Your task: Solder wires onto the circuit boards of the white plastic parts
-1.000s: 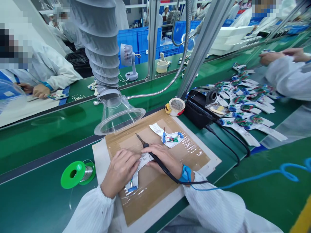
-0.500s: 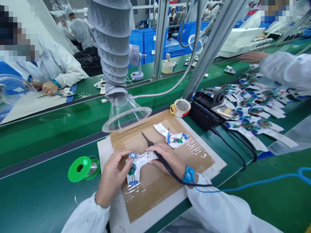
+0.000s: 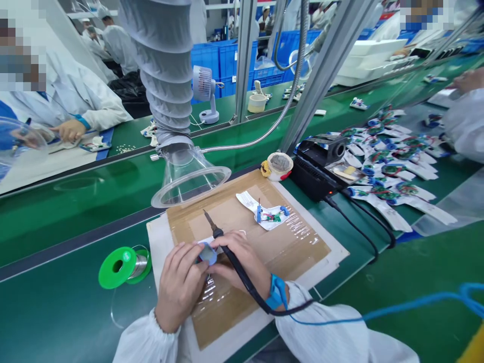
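My left hand is closed on a white plastic housing, whose blue end part faces up between my two hands. Most of that housing is covered by fingers. My right hand also grips it, with thumb and fingertips at the blue part. Resting across the same hand is a soldering iron, its tip pointing up and away from me. A second white housing with green boards and blue parts lies apart from my hands on the tape-covered cardboard.
A green solder spool stands at left. Over the board's far edge hangs a clear fume hood. Behind at right are a round tin, a black soldering station and many housings. Co-workers sit at left and right.
The housing in my hands has been turned, so its blue part now faces up and its wired side is hidden. My hands have come together. The co-worker's arm at right has drawn back.
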A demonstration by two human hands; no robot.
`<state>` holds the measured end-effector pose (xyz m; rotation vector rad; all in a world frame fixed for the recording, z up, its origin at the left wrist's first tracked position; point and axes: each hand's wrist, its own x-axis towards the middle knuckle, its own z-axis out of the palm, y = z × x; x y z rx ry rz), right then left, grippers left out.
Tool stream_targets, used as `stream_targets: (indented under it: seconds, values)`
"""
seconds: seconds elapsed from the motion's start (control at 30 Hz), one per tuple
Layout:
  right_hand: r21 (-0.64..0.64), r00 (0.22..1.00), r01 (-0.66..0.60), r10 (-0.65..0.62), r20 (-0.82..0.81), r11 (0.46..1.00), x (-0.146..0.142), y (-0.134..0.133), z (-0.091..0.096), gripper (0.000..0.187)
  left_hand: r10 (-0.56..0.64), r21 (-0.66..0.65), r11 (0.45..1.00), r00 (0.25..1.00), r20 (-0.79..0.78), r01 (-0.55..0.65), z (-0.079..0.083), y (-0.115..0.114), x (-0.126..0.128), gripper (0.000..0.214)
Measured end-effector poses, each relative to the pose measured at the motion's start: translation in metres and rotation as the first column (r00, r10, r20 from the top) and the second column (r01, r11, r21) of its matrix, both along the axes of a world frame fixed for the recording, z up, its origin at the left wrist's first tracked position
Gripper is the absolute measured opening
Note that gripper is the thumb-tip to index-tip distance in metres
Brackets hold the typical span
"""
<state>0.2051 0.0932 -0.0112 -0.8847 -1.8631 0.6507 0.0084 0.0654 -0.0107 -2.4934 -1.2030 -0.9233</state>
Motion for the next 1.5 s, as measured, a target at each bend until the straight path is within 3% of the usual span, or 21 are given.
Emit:
stream_targets:
  seconds: [0.1,0.17,0.27,0.33,0.43,0.67,0.83,0.97,1.1,1.3,1.5]
  values:
    - [0.007,1.000,0.008,-0.008,-0.013,1.000,-0.001,0.001,-0.004,0.027,-0.006,-0.086,0.996,0.999,0.039,0.009,0.004,0.003,-0.003,0.028]
    - [0.001,1.000,0.001,-0.001,-0.012,1.000,0.001,0.002,-0.005,0.030,0.036,-0.212,0.977,0.992,0.122,-0.010,0.009,0.005,-0.006,0.044]
    - [-0.015,1.000,-0.016,0.016,-0.007,1.000,0.003,0.002,-0.007,0.037,0.125,-0.452,0.892,0.954,0.271,0.012,0.014,0.007,-0.011,0.067]
    - [-0.019,1.000,-0.028,0.028,0.004,0.999,0.003,0.002,-0.008,0.039,0.137,-0.534,0.842,0.930,0.340,0.071,0.014,0.009,-0.013,0.053]
    - [-0.015,0.999,-0.043,0.043,0.021,0.999,0.002,0.002,-0.010,0.040,0.165,-0.566,0.818,0.900,0.403,0.104,0.011,0.011,-0.014,0.027]
    - [-0.019,0.997,-0.079,0.079,-0.008,0.997,0.004,0.000,-0.009,0.047,0.259,-0.653,0.741,0.829,0.496,0.159,0.005,0.013,-0.011,0.027]
    - [-0.074,0.996,-0.092,0.092,-0.006,0.993,0.006,-0.003,-0.001,0.039,0.248,-0.623,0.768,0.830,0.499,0.145,0.003,0.014,-0.011,0.028]
    - [-0.020,0.992,-0.110,0.111,0.062,0.994,0.006,-0.005,0.005,0.038,0.220,-0.604,0.785,0.850,0.478,0.137,0.003,0.015,-0.010,0.027]
    - [0.049,0.993,-0.081,0.076,0.088,0.996,0.003,-0.010,0.003,0.039,0.248,-0.606,0.791,0.859,0.449,0.088,0.004,0.014,-0.008,0.027]
    - [-0.012,0.999,0.005,-0.004,0.039,1.000,0.004,-0.009,0.001,0.043,0.230,-0.577,0.812,0.858,0.459,0.091,0.003,0.013,-0.007,0.027]
    - [-0.012,0.987,-0.157,0.157,0.041,0.988,0.006,-0.001,0.001,0.044,0.261,-0.594,0.799,0.838,0.479,0.091,0.004,0.014,-0.005,0.027]
